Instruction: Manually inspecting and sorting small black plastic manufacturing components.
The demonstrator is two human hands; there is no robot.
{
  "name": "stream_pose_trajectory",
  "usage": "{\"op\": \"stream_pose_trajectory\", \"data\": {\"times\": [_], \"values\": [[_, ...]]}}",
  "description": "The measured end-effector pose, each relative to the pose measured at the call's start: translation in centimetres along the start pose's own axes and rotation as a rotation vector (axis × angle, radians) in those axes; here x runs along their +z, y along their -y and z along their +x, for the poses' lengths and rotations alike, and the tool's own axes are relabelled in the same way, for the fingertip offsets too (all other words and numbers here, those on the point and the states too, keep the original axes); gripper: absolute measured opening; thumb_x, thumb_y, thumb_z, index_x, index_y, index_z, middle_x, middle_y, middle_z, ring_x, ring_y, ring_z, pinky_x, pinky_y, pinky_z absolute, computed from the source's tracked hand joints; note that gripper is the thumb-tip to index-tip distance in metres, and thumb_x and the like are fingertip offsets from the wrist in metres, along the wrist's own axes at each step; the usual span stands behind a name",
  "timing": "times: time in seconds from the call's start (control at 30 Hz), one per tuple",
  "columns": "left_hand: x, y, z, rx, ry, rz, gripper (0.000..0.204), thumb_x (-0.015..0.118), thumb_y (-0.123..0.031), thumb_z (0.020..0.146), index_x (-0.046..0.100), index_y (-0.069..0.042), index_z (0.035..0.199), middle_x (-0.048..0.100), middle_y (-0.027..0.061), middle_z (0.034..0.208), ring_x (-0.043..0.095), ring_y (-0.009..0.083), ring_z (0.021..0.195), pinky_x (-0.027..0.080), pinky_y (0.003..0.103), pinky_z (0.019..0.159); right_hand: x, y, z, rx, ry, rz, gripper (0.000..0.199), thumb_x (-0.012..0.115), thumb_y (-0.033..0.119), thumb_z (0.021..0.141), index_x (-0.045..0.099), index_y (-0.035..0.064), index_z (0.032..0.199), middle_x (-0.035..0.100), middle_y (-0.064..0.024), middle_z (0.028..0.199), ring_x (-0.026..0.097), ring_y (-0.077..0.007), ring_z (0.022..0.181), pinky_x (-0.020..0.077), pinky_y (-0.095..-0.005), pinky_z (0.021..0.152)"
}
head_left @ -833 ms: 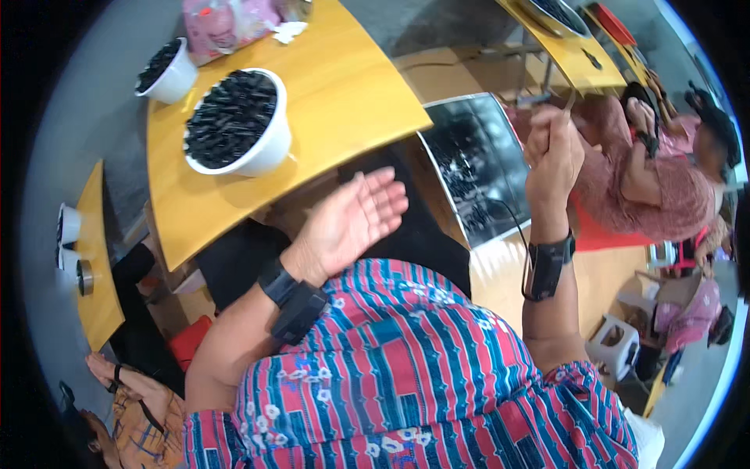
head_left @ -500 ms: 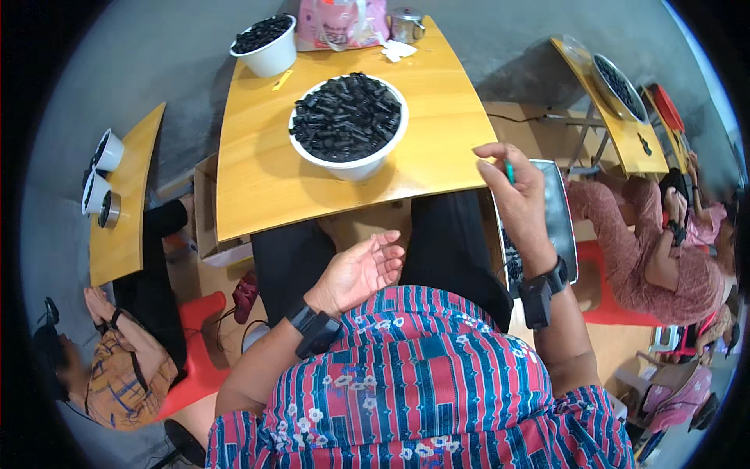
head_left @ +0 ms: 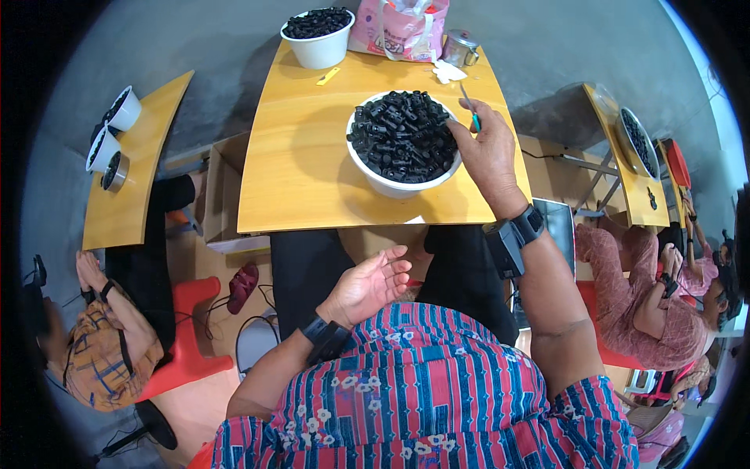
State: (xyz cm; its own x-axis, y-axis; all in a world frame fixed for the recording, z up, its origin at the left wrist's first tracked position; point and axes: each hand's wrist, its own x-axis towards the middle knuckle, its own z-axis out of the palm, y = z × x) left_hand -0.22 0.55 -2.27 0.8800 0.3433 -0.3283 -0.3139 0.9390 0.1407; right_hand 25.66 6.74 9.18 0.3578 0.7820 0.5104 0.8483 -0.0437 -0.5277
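My right hand [head_left: 491,148] is at the right rim of a white tub [head_left: 394,187] heaped with small black plastic parts [head_left: 402,137]. It is closed on a small green-handled tool [head_left: 475,121] with a thin metal tip pointing away from me; its exact kind is hard to make out. The thumb reaches the edge of the heap, and I cannot tell whether it touches a part. My left hand [head_left: 367,285] hangs over my lap in front of the table, palm turned up, fingers loosely apart and holding nothing.
On the yellow table [head_left: 297,180] stand a second white tub [head_left: 322,51] of black parts, a pink bag [head_left: 400,31], a metal mug [head_left: 461,48], white paper [head_left: 448,72] and a yellow strip [head_left: 328,76]. A cardboard box [head_left: 225,187] is left. Other people sit at side tables.
My right hand has moved from beyond the table's right edge to the tub's rim, carrying the green-handled tool. The view has shifted; my left hand still hangs over my lap.
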Motion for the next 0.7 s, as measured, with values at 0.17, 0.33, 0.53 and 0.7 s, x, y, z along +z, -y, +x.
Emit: {"op": "stream_pose_trajectory", "data": {"times": [0.17,0.33,0.53,0.7], "values": [[0.0,-0.2,0.2,0.011,0.009,0.047,0.036,0.042,-0.031,0.101,0.049,-0.007,0.127,0.062,0.0063,0.107,0.059,0.0162,0.094,0.049,0.033,0.086,-0.5,-0.9,-0.3,0.295,0.135,0.095,0.038,0.068,0.029,0.082,0.064,0.0005,0.107,0.062,-0.0160,0.077,0.060,-0.0262,0.073,0.0471,-0.0354,0.069],[0.5,-1.1,0.2,0.039,0.024,0.094,0.033,0.048,-0.029,0.099,0.052,-0.009,0.124,0.063,0.0092,0.109,0.062,0.0198,0.094,0.050,0.034,0.085,0.1,-1.8,-1.2,0.434,0.246,0.464,0.038,0.066,0.030,0.085,0.065,-0.0031,0.104,0.062,-0.0078,0.077,0.055,-0.0133,0.070,0.0455,-0.0286,0.065],[2.7,-3.4,-0.6,0.331,-0.012,0.263,0.035,0.047,-0.028,0.099,0.047,-0.010,0.130,0.059,0.0080,0.113,0.059,0.0170,0.096,0.049,0.034,0.086,-0.1,-0.8,-1.3,0.690,0.223,0.719,0.033,0.061,0.031,0.091,0.064,0.0012,0.103,0.055,0.0007,0.070,0.042,-0.0046,0.054,0.0337,-0.0206,0.046],[5.5,-5.8,-0.4,0.476,-0.158,0.561,0.064,0.052,-0.030,0.097,0.016,-0.015,0.148,0.027,0.0114,0.145,0.041,0.0220,0.125,0.041,0.044,0.097,0.4,-1.0,-1.6,0.662,0.280,0.853,0.034,0.056,0.034,0.094,0.060,0.0061,0.113,0.056,0.0062,0.073,0.046,-0.0010,0.054,0.0318,-0.0168,0.045]]}}
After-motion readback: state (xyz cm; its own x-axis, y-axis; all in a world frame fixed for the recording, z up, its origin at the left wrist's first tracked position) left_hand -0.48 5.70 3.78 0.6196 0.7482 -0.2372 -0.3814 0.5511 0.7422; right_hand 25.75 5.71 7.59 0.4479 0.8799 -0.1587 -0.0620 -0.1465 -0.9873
